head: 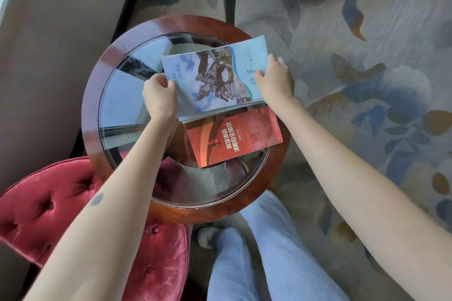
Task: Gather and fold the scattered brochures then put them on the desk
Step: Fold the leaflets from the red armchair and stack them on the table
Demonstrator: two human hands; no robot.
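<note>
she's bent over the round glass-topped counter (pixel 93 95), both hands on a blue brochure (pixel 215 76) spread above the glass. the left hand (pixel 160 96) is curled, pinching its near-left edge; the right hand (pixel 275 80) grips the right edge, fingers closed over the paper. a red brochure (pixel 234 137) lies folded flat on the glass just below it. a red tufted chair (pixel 49 203) stands at her left.
</note>
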